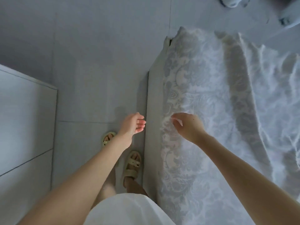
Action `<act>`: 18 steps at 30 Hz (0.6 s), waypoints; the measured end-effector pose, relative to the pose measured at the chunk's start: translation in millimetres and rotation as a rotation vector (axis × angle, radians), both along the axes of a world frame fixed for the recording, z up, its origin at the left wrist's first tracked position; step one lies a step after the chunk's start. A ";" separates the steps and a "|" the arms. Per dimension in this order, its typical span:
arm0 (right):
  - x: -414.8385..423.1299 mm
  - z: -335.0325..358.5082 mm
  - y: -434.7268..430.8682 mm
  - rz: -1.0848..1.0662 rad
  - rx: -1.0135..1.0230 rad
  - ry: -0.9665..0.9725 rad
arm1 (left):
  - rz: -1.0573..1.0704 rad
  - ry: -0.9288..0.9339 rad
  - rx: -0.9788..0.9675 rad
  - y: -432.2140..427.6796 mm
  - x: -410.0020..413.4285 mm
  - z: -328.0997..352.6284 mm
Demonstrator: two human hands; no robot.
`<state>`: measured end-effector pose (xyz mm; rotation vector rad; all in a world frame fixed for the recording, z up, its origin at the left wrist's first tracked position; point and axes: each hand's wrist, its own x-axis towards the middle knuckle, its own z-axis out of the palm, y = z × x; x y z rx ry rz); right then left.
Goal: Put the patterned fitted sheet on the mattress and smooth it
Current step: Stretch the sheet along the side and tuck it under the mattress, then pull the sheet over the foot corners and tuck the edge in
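No readable text, labels, brands or numbers anywhere in view.

Grey tiled floor (90, 62), white cabinet (24, 119)

My left hand (134, 123) hangs loose, palm turned toward my right hand (188, 125), its fingertips gently curled and holding nothing. My right hand reaches forward, knuckles up, fingers (176, 119) bent down and blurred; whether they pinch anything I cannot tell. Both forearms stretch out bare behind them.
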<state>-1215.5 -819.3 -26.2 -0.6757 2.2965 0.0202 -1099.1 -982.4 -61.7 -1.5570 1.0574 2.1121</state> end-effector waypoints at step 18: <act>-192.9 123.7 -51.6 -0.871 -0.310 0.039 | -0.502 0.142 -0.342 -153.7 -309.7 155.1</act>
